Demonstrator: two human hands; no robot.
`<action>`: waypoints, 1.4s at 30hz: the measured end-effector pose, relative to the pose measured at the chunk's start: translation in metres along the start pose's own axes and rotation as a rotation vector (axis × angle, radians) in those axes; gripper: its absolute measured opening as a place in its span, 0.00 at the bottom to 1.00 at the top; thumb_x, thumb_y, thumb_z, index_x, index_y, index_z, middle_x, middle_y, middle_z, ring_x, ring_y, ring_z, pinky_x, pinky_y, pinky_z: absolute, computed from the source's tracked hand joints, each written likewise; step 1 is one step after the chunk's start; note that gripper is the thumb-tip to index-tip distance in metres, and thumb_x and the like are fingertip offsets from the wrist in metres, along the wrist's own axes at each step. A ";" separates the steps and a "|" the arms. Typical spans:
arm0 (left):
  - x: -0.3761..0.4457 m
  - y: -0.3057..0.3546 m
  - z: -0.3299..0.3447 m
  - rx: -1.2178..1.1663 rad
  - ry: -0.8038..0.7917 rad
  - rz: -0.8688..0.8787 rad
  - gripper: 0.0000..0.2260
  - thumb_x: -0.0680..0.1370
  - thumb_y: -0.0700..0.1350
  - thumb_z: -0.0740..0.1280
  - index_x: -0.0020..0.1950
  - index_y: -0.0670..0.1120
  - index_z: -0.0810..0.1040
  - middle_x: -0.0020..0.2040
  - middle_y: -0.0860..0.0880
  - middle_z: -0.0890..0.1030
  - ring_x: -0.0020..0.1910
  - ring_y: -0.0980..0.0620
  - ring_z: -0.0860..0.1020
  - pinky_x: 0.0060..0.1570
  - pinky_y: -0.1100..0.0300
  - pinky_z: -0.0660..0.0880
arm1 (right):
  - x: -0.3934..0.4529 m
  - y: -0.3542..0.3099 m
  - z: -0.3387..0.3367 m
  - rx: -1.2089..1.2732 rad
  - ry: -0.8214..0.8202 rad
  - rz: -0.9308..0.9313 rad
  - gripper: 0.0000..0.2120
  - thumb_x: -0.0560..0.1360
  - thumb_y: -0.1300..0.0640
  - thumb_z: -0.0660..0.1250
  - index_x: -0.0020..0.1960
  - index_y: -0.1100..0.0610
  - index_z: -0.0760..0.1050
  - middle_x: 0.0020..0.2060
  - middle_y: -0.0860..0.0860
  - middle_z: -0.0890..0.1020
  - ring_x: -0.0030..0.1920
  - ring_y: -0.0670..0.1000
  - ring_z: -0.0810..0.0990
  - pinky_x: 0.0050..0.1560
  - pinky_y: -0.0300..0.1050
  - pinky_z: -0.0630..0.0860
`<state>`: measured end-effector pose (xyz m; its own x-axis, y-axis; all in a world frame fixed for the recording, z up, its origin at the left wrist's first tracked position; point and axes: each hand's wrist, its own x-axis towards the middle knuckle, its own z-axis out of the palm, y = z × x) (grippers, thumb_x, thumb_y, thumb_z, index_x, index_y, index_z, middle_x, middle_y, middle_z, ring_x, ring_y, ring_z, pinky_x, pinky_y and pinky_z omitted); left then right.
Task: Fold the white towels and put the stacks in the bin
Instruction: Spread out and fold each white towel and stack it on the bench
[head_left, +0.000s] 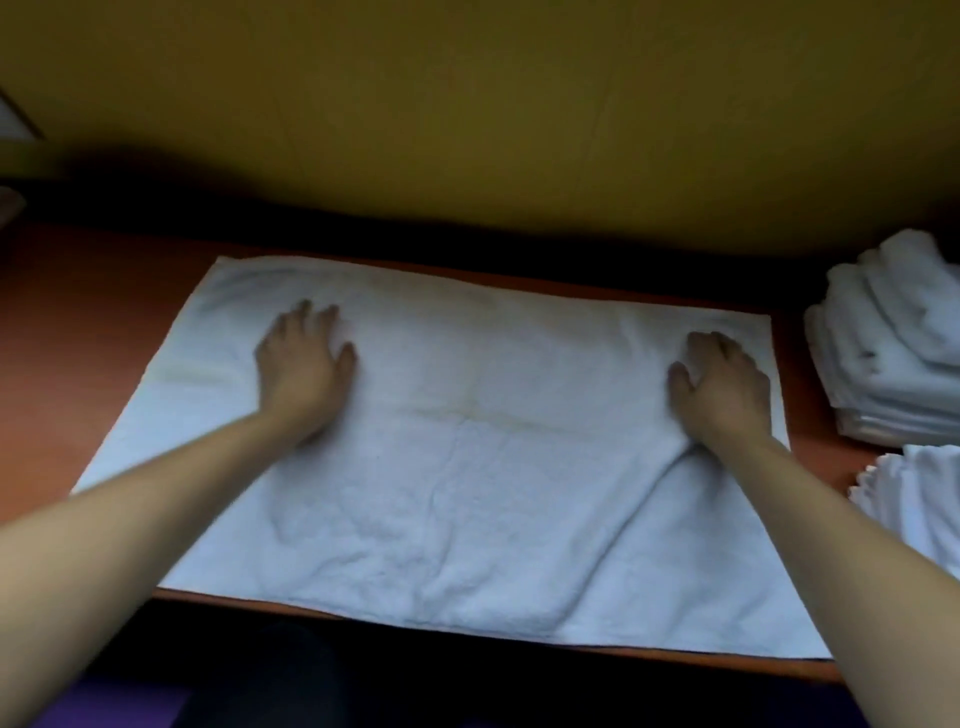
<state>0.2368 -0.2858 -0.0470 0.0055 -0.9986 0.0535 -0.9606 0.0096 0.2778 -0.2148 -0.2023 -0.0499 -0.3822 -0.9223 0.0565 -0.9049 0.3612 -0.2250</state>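
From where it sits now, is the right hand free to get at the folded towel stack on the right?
Probably yes. The right hand lies open on the spread towel, holding nothing, and the folded stack sits just beyond the towel's right edge with only bare table between.

A towel (467, 467) lay spread flat across the table (78, 322), its near edge at the table's front edge. Left hand (304, 364) rested on its far-left part, right hand (719, 384) on its far-right part, both palm down. To the right, a stack of folded towels (893, 353) sat on the table, w/ another towel (914, 499) in front of it. Wall (467, 104) behind.
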 end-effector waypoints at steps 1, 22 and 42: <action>-0.020 0.012 0.008 0.014 -0.027 0.084 0.26 0.81 0.56 0.56 0.78 0.48 0.66 0.78 0.39 0.64 0.75 0.34 0.64 0.72 0.40 0.62 | -0.007 0.003 0.006 -0.008 -0.025 0.006 0.27 0.79 0.45 0.55 0.75 0.54 0.66 0.73 0.60 0.70 0.71 0.63 0.69 0.71 0.60 0.66; -0.247 0.288 0.087 0.001 -0.208 1.144 0.26 0.73 0.60 0.66 0.63 0.42 0.77 0.59 0.42 0.77 0.54 0.39 0.74 0.53 0.48 0.69 | 0.030 0.063 -0.031 -0.083 -0.168 0.160 0.24 0.79 0.48 0.64 0.73 0.54 0.68 0.68 0.62 0.70 0.66 0.64 0.72 0.64 0.55 0.73; -0.264 0.298 0.054 -0.575 -0.470 0.476 0.07 0.82 0.47 0.62 0.51 0.50 0.64 0.48 0.49 0.75 0.41 0.47 0.70 0.42 0.53 0.69 | 0.038 0.034 -0.073 0.978 -0.394 0.728 0.18 0.79 0.54 0.69 0.66 0.60 0.72 0.55 0.54 0.80 0.45 0.54 0.80 0.45 0.48 0.77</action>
<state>-0.0664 -0.0218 -0.0302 -0.5963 -0.7989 -0.0786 -0.5425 0.3289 0.7729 -0.2731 -0.2149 0.0153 -0.4960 -0.5938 -0.6336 0.0668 0.7014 -0.7096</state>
